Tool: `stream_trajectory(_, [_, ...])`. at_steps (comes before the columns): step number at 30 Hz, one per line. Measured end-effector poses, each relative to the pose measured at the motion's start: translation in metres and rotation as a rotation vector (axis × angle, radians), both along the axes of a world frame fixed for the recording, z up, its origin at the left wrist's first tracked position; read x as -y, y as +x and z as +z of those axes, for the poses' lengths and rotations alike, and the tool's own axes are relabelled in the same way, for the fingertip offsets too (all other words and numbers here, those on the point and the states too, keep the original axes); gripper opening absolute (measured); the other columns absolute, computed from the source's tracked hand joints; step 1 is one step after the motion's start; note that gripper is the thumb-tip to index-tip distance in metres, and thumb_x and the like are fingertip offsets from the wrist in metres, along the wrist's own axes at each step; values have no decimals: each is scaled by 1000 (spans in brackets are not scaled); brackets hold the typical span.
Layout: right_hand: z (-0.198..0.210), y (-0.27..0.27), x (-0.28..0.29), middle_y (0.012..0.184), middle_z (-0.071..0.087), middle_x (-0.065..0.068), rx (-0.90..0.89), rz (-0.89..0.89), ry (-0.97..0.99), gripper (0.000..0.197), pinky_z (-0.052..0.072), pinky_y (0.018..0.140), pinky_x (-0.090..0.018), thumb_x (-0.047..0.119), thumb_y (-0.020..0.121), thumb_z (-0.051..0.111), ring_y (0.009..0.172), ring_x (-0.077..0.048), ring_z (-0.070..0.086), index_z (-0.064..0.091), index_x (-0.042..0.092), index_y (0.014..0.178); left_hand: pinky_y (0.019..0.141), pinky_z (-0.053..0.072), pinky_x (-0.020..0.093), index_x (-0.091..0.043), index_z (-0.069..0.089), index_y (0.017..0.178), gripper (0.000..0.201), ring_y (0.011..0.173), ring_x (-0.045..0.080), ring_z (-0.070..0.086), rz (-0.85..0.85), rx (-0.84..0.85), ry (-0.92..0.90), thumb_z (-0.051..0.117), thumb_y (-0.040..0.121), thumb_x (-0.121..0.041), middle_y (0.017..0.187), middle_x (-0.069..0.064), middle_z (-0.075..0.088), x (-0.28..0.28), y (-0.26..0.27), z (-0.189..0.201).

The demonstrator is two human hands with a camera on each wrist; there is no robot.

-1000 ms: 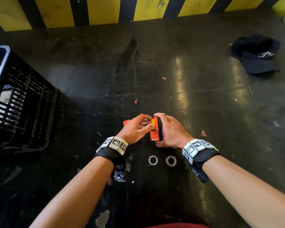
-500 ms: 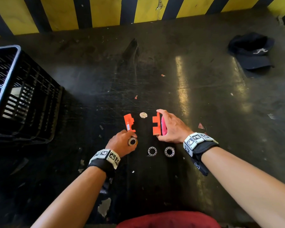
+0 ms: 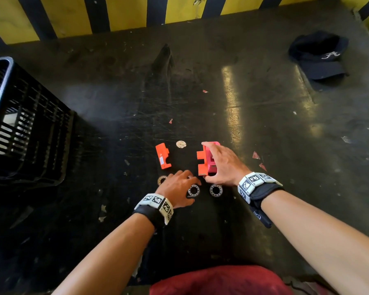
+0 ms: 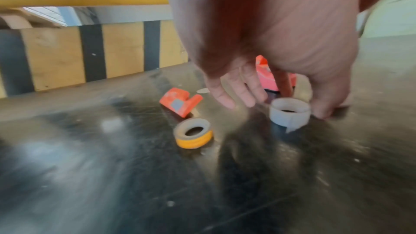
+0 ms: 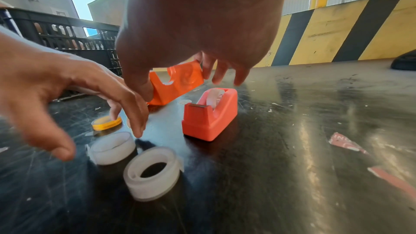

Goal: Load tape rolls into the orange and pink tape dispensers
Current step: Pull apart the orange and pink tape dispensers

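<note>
My right hand (image 3: 209, 160) grips one half of the orange dispenser (image 3: 202, 159), tilted, thumb and fingers on its ends (image 5: 178, 81). Beside it the pink dispenser (image 5: 210, 116) stands on the table with a clear roll in it. The other orange half (image 3: 163, 155) lies further left. My left hand (image 3: 185, 182) hovers with spread fingers over a clear tape roll (image 4: 290, 113); in the left wrist view the fingers straddle it without clearly gripping. A second clear roll (image 5: 153, 172) lies to its right and a yellow roll (image 4: 193, 133) to its left.
A black slatted crate (image 3: 19, 124) stands at the left edge. A dark cap (image 3: 320, 58) lies at the far right. A small pale disc (image 3: 181, 144) rests between the orange halves. Red paper scraps (image 3: 256, 155) lie right of my right hand. A yellow-and-black wall (image 3: 126, 13) bounds the back.
The orange dispenser came apart; one half now lies on the table. My left hand let go of the yellow roll and moved right over the clear roll. The right hand stayed.
</note>
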State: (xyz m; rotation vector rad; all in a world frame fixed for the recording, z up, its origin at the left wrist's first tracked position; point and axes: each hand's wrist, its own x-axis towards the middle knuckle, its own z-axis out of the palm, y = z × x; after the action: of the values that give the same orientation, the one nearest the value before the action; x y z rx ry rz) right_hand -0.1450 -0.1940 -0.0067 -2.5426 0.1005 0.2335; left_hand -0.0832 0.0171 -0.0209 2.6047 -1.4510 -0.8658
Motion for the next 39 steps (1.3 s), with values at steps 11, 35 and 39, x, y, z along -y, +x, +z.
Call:
stream_trajectory(11, [1,-11,5,153,46,-3,112,-17,77,110,41,115,-41,54,66,77,138,-22,48,24,21,157,78,53,6,-19,70,118,25,83,-15,69,742,-442,-481,73,93,-25,96,-14,75,1,39,26])
stream_trajectory(35, [23,-7,-15,137,55,2,68,47,225,96,53,99,-41,54,72,80,120,-18,57,28,35,149,76,52,19,-19,70,128,36,98,5,73,697,-575,-371,62,100,-41,108,-3,77,15,52,63])
stream_trajectory(39, [21,-4,-9,124,57,5,38,57,225,89,55,90,-40,52,71,80,109,-16,59,31,38,144,77,49,20,-21,65,134,42,102,6,70,663,-608,-310,56,102,-45,116,-4,75,17,54,69])
